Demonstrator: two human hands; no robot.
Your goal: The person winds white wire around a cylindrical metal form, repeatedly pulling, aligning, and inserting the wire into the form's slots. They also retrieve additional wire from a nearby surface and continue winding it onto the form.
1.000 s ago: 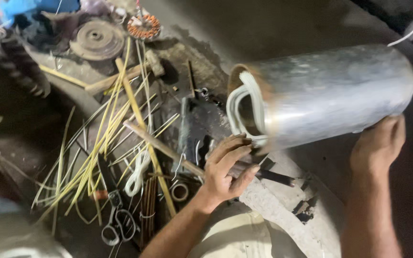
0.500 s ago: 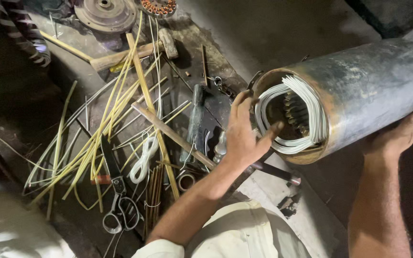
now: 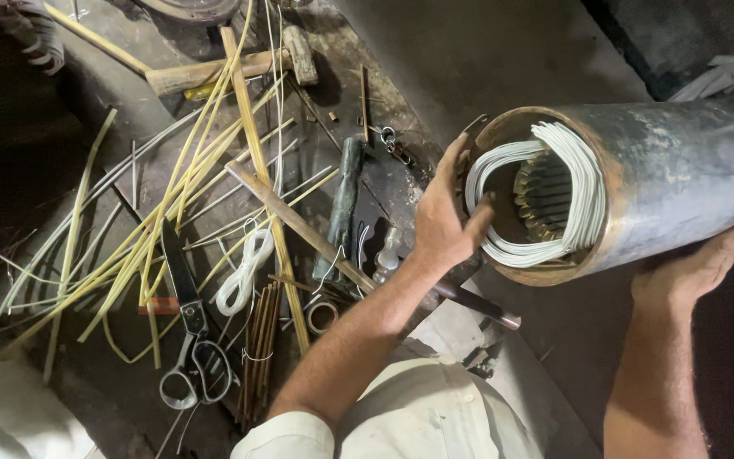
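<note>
Two hands are set against one large metal cylinder (image 3: 673, 178), a motor stator housing lying on its side at about two o'clock in the view, its open mouth turned toward nine o'clock. Inside that mouth a thick loop of white winding wire (image 3: 573, 195) is seen, curved around a ring of brass-coloured slotted core teeth (image 3: 544, 197). The left hand (image 3: 445, 223) is placed at the nine o'clock edge of the mouth, its fingers spread and hooked over the rusty rim, with the thumb pressed against the white loop. The right hand (image 3: 691, 270) is laid under the shell at about five o'clock of the cylinder, palm up and fingers loosely open against the metal, so that the shell is cradled rather than gripped. Below the left wrist, a steel rod (image 3: 479, 304) is seen on the floor. Farther out toward nine o'clock, a dark chisel-like tool (image 3: 346, 204) lies beside a long wooden stick (image 3: 299, 225). A scatter of thin yellow strips (image 3: 172, 221) is spread across the dark floor, with a small coil of white cord (image 3: 244, 274) among them. At seven o'clock a pair of scissors (image 3: 190, 340) lies beside a bundle of brown sticks (image 3: 261, 344). At eleven o'clock a wooden mallet (image 3: 231, 70) rests.
</note>
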